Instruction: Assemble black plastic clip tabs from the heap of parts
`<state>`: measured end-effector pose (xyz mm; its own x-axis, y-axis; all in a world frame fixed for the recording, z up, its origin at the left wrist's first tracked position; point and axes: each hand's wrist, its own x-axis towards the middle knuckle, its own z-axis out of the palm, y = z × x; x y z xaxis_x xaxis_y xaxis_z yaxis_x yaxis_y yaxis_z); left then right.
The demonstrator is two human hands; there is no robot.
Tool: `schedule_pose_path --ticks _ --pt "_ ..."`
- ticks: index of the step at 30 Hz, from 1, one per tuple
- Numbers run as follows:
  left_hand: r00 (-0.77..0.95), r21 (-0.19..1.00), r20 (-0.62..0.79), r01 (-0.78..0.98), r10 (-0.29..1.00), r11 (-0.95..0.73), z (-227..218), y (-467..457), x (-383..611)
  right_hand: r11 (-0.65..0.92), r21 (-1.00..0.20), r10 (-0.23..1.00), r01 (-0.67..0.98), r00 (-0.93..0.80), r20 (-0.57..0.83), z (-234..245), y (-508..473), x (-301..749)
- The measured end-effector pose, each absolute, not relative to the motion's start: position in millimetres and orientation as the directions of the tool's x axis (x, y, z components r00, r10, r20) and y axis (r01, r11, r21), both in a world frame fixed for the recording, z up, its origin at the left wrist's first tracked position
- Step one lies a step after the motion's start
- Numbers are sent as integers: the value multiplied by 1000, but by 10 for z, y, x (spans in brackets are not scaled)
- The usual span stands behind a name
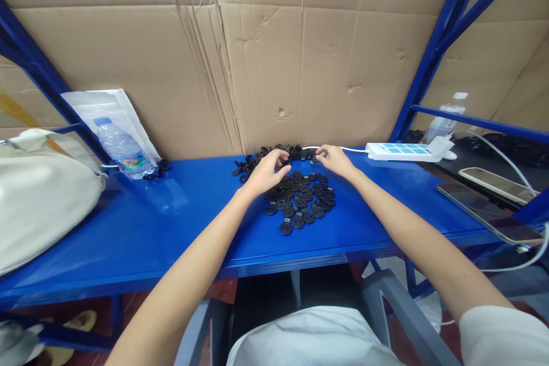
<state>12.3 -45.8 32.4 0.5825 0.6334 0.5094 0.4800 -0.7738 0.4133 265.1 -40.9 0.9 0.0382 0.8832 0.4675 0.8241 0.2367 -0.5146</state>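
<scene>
A heap of small black round plastic parts (302, 197) lies on the blue metal shelf (171, 223). More of the same parts (261, 157) lie in a looser row by the cardboard wall behind. My left hand (266, 170) reaches into that back row with fingers curled in a pinch over the parts. My right hand (335, 159) is beside it at the right end of the row, its fingers also pinched. What either pinch holds is too small to name.
A water bottle (123, 151) and a plastic bag (109, 111) lean at the back left, next to a cream cloth bag (38, 194). A white power strip (405, 151) lies back right. Two phones (484, 206) lie on the right. Cardboard (300, 57) walls the back.
</scene>
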Motion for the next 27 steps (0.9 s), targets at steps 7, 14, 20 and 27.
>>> schedule_pose_path --ticks 7,14,20,27 --pt "617 380 491 484 615 -788 275 -407 105 254 -555 923 792 -27 384 -160 -329 2611" --pt "658 352 470 471 588 -809 254 -420 106 320 -519 885 792 -55 463 -114 -318 2524" --pt "665 333 451 494 596 -803 255 -440 100 235 -471 900 850 -8 436 27 -61 2476" --pt "679 274 424 535 599 -799 271 -477 69 151 -463 939 873 20 343 100 213 2332"
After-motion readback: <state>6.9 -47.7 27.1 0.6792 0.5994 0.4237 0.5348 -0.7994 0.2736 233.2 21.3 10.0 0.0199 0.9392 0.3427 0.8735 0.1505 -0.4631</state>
